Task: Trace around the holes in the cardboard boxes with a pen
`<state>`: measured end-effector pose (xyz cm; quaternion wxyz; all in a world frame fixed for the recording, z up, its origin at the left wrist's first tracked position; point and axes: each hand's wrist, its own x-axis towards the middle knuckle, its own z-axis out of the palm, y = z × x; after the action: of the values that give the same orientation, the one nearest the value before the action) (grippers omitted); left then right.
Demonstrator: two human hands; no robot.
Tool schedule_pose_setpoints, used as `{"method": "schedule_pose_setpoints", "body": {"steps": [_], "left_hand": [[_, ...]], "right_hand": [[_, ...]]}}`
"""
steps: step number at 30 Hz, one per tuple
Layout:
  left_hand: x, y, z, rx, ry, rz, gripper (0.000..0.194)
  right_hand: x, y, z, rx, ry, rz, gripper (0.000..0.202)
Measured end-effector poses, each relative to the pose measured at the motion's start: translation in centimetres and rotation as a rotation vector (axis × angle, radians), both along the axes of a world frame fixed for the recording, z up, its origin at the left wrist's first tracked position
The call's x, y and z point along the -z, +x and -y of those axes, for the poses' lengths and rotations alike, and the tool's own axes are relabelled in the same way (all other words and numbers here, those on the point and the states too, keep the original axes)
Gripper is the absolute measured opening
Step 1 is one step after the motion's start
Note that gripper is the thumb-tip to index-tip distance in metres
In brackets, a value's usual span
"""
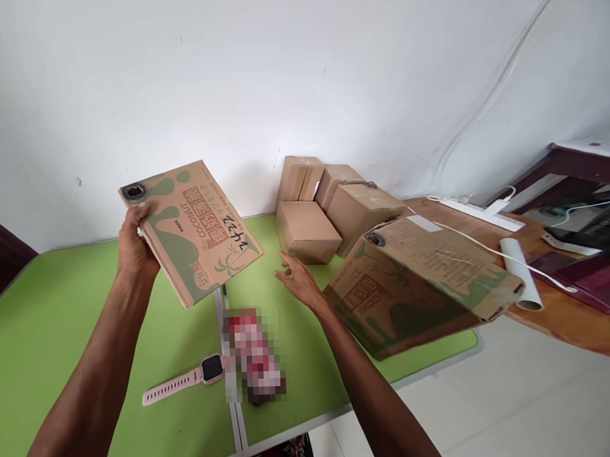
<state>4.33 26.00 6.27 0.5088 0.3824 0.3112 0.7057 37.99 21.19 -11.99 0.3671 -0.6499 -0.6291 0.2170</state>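
Note:
My left hand [137, 244] grips the left edge of a flat-looking cardboard box [200, 232] with green splashes, red print and handwritten marks, raised and tilted above the green table [48, 317]. The thumb lies near a dark round hole at its corner. My right hand [297, 281] is over the table with its fingers apart, holding nothing, just in front of a small plain brown box [308, 232]. Right of that hand, a larger printed carton [412, 291] rests tilted at the table's right side. A pink-strapped watch [212, 368] and a pixelated red and white item [257, 355] lie on the table.
More brown boxes [359, 203] stand against the white wall. On the wooden desk [559, 333] at the right are a white power strip [477, 214], a white tube [521, 274], cables and a dark red item [577, 282]. A metal seam crosses the green table.

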Motion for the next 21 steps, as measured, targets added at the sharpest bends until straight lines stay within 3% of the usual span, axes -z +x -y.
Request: {"method": "schedule_pose_setpoints", "body": {"steps": [7,14,21], "left_hand": [[0.9,2.7,0.3,0.05,-0.108,-0.008,0.048],[1.6,5.2,1.1,0.089,-0.17,-0.043,0.04],[0.7,5.5,1.6,0.054,-0.177,-0.081,0.046]], "right_hand": [[0.9,2.3,0.5,0.104,-0.013,0.005,0.043],[3.1,0.4,5.6,0.033,0.012,0.022,0.037],[3.8,0.1,10.4,0.025,0.11,0.006,0.03]]}}
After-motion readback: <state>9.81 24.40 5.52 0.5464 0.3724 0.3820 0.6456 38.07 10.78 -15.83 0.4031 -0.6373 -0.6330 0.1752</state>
